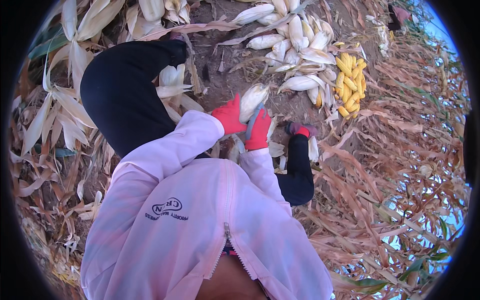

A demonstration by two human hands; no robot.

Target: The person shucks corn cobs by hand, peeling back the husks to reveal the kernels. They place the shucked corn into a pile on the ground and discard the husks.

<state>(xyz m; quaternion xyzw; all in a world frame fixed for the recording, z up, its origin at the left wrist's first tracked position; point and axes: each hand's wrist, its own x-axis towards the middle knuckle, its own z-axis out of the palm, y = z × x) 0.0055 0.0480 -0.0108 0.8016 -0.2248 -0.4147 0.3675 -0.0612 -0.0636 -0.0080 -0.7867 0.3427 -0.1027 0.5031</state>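
Observation:
An ear of corn in pale dry husk (254,100) is held in front of my lap, tilted with its broad end away from me. My left hand (229,115), in a red work glove, grips its near end from the left. From the other side my right hand (258,125), in a red glove with grey coating, closes around the husk with its thumb laid along it. The kernels of this ear are hidden by the husk. Ahead and to the right lies a heap of corn ears in husk (296,33), beside a pile of bare yellow cobs (350,84).
My black-trousered left knee (123,86) is bent on the left, and my right shoe (302,129) rests on the soil. Loose husks (71,108) cover the ground at left. Dry cornstalks and leaves (375,180) lie along the right. A partial dark figure or object (399,17) shows far off.

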